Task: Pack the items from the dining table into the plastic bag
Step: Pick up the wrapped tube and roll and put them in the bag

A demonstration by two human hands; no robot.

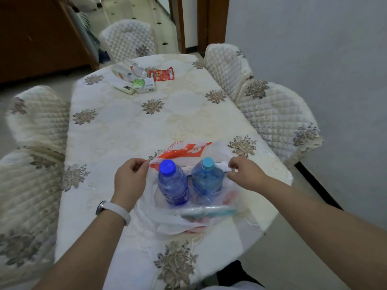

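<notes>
While the plastic bag (184,149) is pinched at its rim by the left hand (130,176) and the right hand (244,174), two bottles (172,185) are seen upright between them. The mouth should be pulled wide. More items (144,79), maybe packets, are seen far beyond both hands.

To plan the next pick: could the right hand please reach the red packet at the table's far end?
Probably not yet: the right hand pinches the plastic bag and the red packet lies far off, though nothing blocks it.
</notes>
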